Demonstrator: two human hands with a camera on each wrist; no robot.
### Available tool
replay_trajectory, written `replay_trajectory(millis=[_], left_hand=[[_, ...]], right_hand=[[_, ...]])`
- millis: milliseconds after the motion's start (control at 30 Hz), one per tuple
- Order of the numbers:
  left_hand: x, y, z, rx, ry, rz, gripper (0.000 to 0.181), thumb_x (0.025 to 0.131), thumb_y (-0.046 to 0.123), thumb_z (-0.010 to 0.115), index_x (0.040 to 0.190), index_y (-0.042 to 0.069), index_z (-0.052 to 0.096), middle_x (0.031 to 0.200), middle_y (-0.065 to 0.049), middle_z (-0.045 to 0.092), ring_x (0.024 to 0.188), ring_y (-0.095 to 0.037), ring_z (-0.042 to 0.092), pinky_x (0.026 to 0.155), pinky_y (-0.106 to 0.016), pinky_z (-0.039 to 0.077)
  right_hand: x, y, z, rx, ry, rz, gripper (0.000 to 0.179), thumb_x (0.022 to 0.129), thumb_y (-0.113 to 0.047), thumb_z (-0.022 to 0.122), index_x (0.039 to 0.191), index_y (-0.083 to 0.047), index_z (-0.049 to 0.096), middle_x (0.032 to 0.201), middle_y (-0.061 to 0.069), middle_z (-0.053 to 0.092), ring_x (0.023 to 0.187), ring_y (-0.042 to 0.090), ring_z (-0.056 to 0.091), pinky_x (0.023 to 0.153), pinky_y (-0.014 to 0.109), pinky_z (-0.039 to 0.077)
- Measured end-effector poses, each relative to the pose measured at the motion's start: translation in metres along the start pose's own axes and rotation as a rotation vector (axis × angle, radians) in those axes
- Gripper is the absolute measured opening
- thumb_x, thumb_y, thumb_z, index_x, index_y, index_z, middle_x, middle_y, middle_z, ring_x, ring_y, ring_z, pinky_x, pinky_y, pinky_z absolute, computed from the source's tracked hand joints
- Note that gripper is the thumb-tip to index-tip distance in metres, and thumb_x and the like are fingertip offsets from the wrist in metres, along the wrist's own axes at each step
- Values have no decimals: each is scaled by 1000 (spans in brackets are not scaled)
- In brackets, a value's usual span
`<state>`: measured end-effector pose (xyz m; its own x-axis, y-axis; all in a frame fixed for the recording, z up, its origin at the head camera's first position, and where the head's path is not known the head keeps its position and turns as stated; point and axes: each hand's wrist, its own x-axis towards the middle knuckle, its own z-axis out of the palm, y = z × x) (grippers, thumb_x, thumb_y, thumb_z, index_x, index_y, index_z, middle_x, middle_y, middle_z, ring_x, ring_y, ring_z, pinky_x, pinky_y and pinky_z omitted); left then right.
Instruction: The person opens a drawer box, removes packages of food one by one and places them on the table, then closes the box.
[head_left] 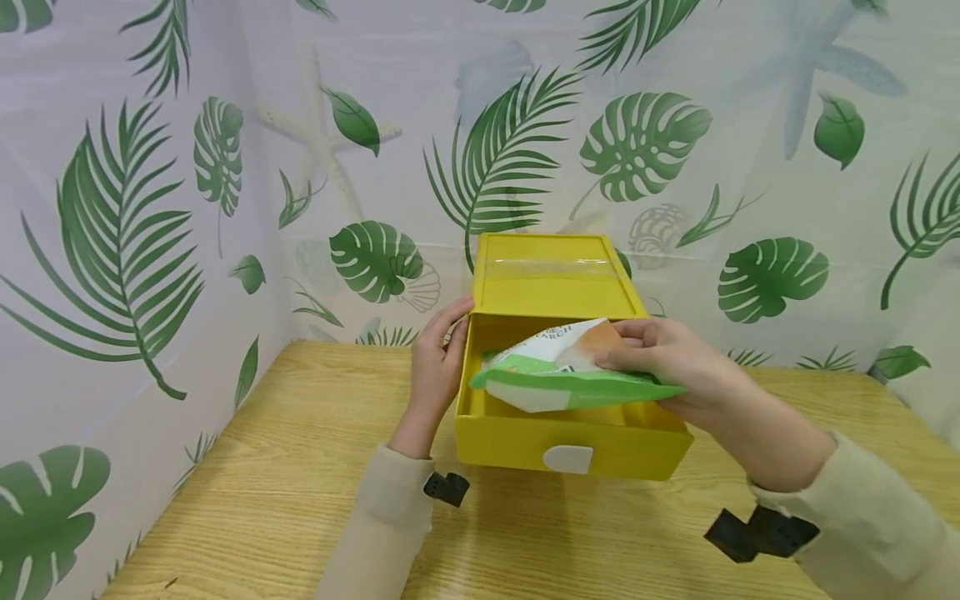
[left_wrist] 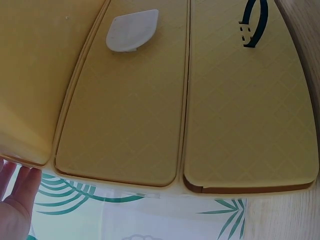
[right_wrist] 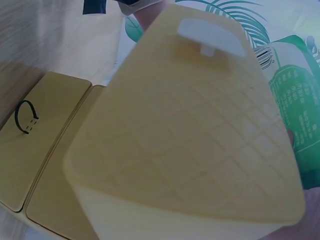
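Pinching the bag (head_left: 562, 388), my right hand (head_left: 678, 362) risked snagging its overhang on the box (head_left: 502, 440)'s right edge; my left hand (head_left: 437, 358), fairly straight, touched the left edge.

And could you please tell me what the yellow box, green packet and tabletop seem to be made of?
Yellow box: probably rigid plastic, faintly shiny, judging by its even colour and moulded rim.
Green packet: likely flexible plastic film, perhaps laminated; it looks thin, bent and printed.
Tabletop: wood or wood-look laminate with a soft sheen; streaky grain shows.
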<state>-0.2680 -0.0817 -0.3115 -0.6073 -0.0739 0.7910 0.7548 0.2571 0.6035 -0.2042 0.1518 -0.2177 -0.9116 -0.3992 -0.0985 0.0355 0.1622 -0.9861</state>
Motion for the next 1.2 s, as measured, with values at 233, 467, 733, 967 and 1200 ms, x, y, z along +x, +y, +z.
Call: replay_trajectory(millis=[233,467,733,967,1200], left_hand=[[1,22,-3,15,-1,-2,21,86,-11,46,104,-15,56,108,-26,55,101,-35,53,68,-39,52],[1,21,-3,15,4,4,21,86,-10,46,104,-14,57,109,-26,56,100,-34,53,67,-39,52],[1,21,-2,21,5,-6,21,87,-10,46,105,-14,57,109,-25,56,100,-34,54,68,-40,52],[1,22,-2,22,6,-7,21,86,-10,46,104,-14,57,109,-25,56,101,-34,54,68,-40,51],[1,22,-3,22,3,-4,21,87,-10,46,105,-14,57,109,-25,56,100,-33,54,67,-40,52]], right_hand=[[-5,-2,-5,61,-29,-17,52,89,-4,48,126,18,20,84,7,62,69,12,62,61,21,51],[-10,-7,-11,107,-25,-51,30,88,-3,49,110,13,35,82,10,63,68,15,63,59,22,52],[-16,-13,-22,201,-16,-72,34,89,-1,48,117,13,35,89,12,64,72,19,64,61,25,52],[-22,-14,-34,264,-25,-105,22,90,-1,48,111,4,48,92,13,64,74,20,64,62,25,52],[-27,-12,-48,353,-102,-176,23,91,3,43,103,-1,61,93,15,64,73,21,64,61,26,53]])
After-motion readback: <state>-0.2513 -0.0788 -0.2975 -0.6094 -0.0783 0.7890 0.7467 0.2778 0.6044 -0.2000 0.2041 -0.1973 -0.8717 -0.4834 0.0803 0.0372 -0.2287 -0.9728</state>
